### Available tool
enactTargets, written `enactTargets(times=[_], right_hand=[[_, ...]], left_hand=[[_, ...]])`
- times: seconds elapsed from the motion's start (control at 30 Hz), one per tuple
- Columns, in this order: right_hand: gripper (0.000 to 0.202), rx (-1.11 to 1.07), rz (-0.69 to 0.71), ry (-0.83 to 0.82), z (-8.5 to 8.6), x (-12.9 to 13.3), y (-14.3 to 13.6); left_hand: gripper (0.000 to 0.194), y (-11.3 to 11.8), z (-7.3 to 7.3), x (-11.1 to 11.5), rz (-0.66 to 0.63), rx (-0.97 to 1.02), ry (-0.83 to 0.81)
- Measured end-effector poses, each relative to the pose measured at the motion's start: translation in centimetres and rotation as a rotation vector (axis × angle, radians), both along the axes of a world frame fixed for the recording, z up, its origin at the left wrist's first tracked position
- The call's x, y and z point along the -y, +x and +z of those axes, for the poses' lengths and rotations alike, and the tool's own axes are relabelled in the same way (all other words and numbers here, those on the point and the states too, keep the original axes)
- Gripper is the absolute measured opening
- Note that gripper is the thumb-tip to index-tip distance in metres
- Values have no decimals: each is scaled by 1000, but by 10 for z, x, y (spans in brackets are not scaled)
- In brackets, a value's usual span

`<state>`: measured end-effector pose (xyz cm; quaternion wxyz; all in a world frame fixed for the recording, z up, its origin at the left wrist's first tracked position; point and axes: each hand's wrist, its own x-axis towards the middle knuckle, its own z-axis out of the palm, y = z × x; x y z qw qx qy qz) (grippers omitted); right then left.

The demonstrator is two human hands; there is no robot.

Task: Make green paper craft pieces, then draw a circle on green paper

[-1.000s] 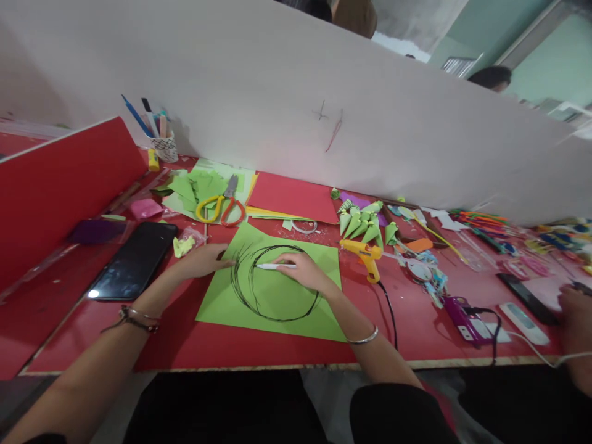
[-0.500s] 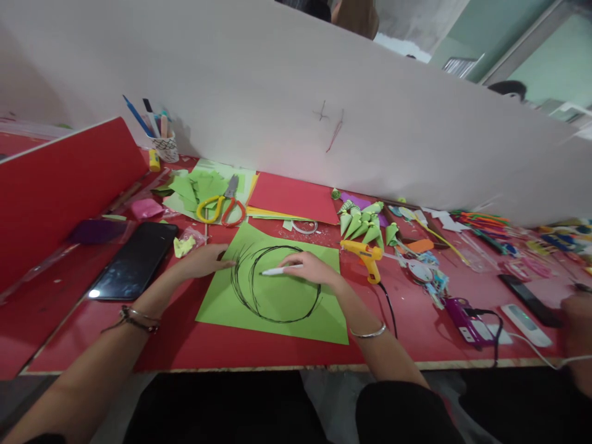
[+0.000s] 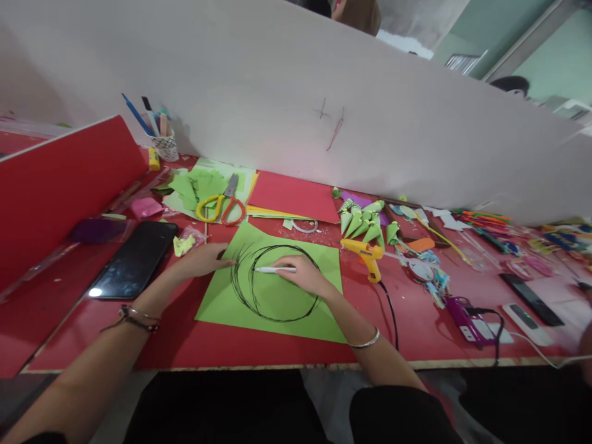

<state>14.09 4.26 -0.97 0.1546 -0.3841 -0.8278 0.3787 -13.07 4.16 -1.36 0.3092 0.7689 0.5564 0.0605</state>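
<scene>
A green sheet of paper [image 3: 282, 330] lies on the red table, marked with a large circle of several rough black strokes. My right hand [image 3: 303, 274] is closed round a white marker pen [image 3: 274, 269], its tip at the left side of the inner circle line. At the sheet's upper left edge rests my left hand [image 3: 206, 260], fingers stretched out flat, holding nothing. A crumpled yellow-green scrap [image 3: 184, 245] lies just beyond that hand. Right of the sheet sits a yellow glue gun [image 3: 365, 254] with a black cord.
Scissors [image 3: 226, 203] lie on green scraps behind the sheet, near red card [image 3: 291, 196]. Rolled green paper cones [image 3: 363, 221] lie right of that. A large black phone [image 3: 136, 259] is at left, a pen cup [image 3: 165, 147] behind. A purple device [image 3: 467, 320] sits at right.
My right hand and the marker have shifted slightly left, onto the circle's left line. My left hand has stayed in place. Another person's hand at far right has mostly left view.
</scene>
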Motion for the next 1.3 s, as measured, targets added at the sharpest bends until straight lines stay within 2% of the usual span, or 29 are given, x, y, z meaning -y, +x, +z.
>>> enactTargets(times=[0.23, 0.3, 0.37, 0.53, 0.63, 0.77, 0.87, 0.93, 1.07, 1.13, 1.2, 1.3], right_hand=[[27, 103, 402, -220, 9, -6, 11], [26, 141, 458, -271, 13, -10, 14], [26, 120, 397, -264, 16, -13, 15], [28, 10, -86, -88, 10, -9, 9], [27, 15, -203, -36, 5, -4, 2], [24, 32, -189, 53, 0, 1, -3], [24, 48, -90, 21, 0, 2, -3], [24, 51, 39, -37, 1, 2, 0], [24, 109, 388, -167, 8, -3, 8], [24, 138, 470, -248, 12, -7, 11], [24, 122, 414, -278, 14, -10, 12], [27, 53, 130, -190, 13, -10, 11]], left_hand=[[40, 2, 2, 0, 25, -36, -1], [40, 2, 2, 0, 22, -35, -1], [39, 3, 2, 1, 14, -26, -5], [40, 2, 2, 1, 17, 22, -15], [41, 1, 1, 1, 13, 18, -11], [40, 2, 1, 2, 30, -48, 20], [38, 4, 3, 3, 32, -61, 39], [37, 5, 4, 4, 42, -66, 44], [37, 6, 6, 4, 40, -63, 38], [37, 6, 6, 4, 36, -76, 35], [37, 6, 5, 4, 40, -101, 39], [37, 5, 3, 5, 50, -117, 49]])
